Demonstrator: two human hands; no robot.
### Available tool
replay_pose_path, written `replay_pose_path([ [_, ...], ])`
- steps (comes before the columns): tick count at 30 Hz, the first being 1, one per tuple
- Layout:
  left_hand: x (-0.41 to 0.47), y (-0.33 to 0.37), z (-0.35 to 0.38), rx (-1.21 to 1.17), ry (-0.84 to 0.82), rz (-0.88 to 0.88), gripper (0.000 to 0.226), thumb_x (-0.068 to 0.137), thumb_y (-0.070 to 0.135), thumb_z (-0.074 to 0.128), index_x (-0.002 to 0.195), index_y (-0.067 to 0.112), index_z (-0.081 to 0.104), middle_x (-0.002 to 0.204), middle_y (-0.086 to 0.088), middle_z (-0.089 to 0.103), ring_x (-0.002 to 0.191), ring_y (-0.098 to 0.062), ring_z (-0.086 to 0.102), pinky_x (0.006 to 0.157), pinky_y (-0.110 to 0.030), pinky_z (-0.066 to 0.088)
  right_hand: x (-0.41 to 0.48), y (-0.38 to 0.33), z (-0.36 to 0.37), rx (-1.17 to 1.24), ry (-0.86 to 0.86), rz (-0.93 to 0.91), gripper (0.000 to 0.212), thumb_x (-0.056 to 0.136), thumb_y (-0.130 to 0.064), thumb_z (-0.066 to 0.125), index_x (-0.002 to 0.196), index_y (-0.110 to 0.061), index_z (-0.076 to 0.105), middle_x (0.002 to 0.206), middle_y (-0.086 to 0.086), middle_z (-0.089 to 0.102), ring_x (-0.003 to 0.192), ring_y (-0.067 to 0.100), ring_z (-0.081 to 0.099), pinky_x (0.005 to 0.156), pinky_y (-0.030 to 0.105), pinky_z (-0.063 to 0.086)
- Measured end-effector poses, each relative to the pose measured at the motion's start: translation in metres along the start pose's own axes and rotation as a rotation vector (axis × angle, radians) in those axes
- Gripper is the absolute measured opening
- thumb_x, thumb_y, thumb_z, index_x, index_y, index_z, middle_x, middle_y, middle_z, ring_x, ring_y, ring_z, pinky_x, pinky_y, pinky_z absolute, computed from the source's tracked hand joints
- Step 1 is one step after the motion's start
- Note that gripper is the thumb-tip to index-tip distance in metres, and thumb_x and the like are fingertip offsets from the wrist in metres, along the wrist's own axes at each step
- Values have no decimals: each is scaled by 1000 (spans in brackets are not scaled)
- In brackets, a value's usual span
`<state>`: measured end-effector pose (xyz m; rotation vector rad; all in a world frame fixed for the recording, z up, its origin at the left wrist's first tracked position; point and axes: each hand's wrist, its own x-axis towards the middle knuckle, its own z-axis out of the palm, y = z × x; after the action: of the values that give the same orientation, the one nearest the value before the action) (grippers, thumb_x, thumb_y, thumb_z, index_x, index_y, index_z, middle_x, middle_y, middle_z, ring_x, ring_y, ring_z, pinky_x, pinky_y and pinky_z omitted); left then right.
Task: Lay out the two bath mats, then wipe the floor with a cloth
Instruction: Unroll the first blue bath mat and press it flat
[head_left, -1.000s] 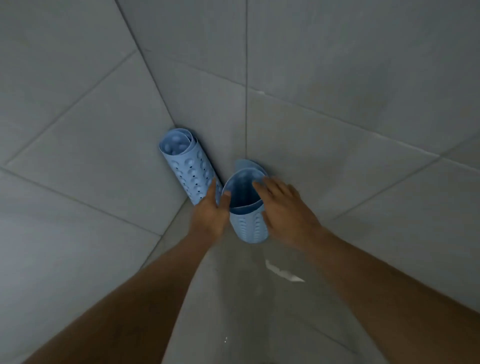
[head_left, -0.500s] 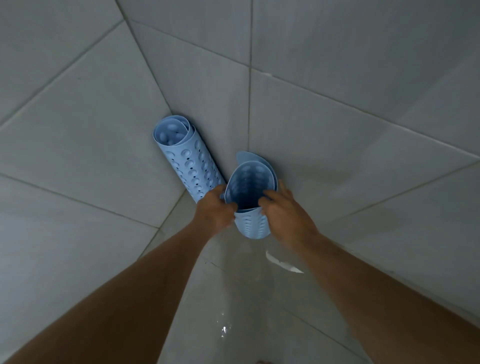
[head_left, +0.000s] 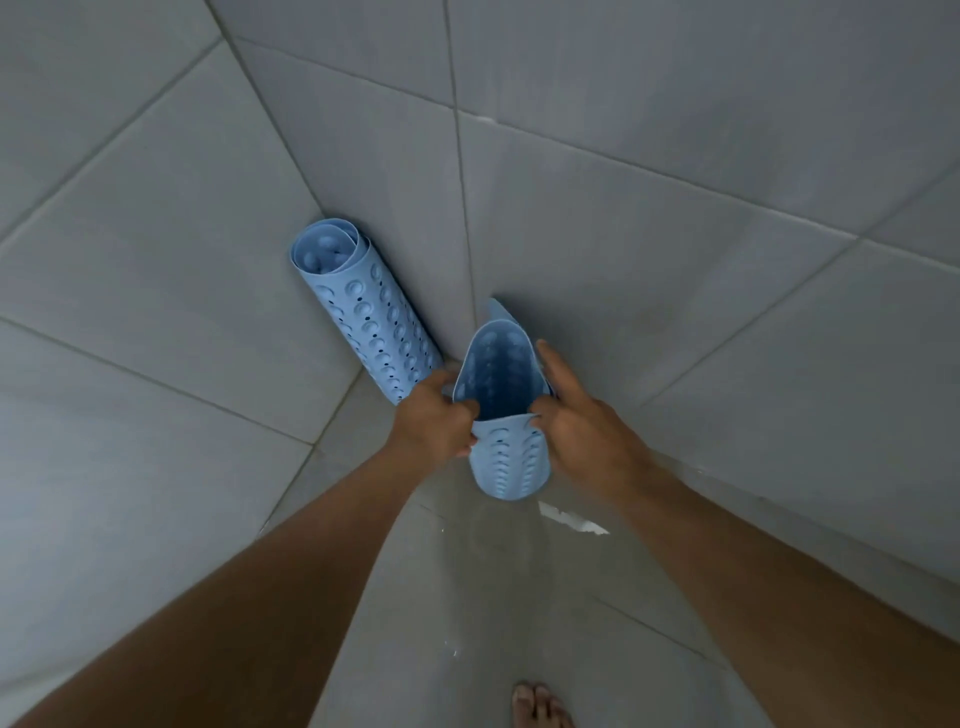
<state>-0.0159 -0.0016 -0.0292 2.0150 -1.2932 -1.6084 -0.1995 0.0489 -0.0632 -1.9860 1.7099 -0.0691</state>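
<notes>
Corner of a grey-tiled room: one rolled blue bath mat (head_left: 366, 317) leans into the wall corner, untouched, its suction cups and holes showing. Second rolled bath mat (head_left: 506, 415) stands upright just right of it, held at its open top rim; left hand (head_left: 431, 423) pinches the near-left edge with fingers closed on it, right hand (head_left: 582, 431) grips the right side, index finger stretched up the outside. Wet floor (head_left: 467, 597) below; bare toes (head_left: 540, 704) at bottom edge.
</notes>
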Motion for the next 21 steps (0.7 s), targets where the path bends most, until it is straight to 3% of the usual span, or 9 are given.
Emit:
replay_pose_path([
  [3,-23,-3,9,39,-9,20,34,92,8,56,124,18,52,103,-16,68,74,-31,75,70,-44,64,-22,4,6,-20,74,-40,35,88,-16,61,123,-11,58,156,1,31,117,29,59,83,43,55],
  [5,-39,-6,16,72,-33,40,34,91,12,55,124,20,51,99,-14,70,71,-27,75,70,-45,64,-43,1,4,22,118,-43,24,87,-16,65,111,-15,64,157,-8,31,117,19,60,83,40,56],
  [8,-66,-10,26,129,-74,79,33,90,18,53,123,24,51,96,-9,72,71,-23,75,70,-42,64,-81,-8,-4,34,196,-9,15,89,-7,63,102,-9,69,151,1,45,120,19,58,92,40,52],
  [12,-99,-21,42,222,-91,180,39,89,28,53,128,29,57,108,2,69,88,-18,68,80,-34,54,-129,-9,-2,151,293,61,12,92,-9,57,87,-9,68,149,-4,47,108,21,63,91,33,51],
  [15,-120,-35,58,198,-134,227,40,92,32,49,130,30,58,116,4,67,94,-14,62,74,-29,45,-156,-1,13,193,338,102,12,92,-11,56,85,-10,65,152,-2,46,120,22,59,98,33,48],
  [18,-136,-51,78,111,-176,216,45,82,42,45,124,30,60,111,1,70,95,-18,67,83,-41,57,-179,8,28,257,399,100,14,90,-10,57,77,-16,55,147,2,52,118,27,60,95,30,48],
  [21,-148,-72,100,17,-180,206,42,73,53,40,99,33,65,101,2,72,98,-23,68,91,-52,55,-202,17,46,344,475,94,10,86,-12,58,77,-15,56,144,-2,55,118,23,61,96,33,50],
])
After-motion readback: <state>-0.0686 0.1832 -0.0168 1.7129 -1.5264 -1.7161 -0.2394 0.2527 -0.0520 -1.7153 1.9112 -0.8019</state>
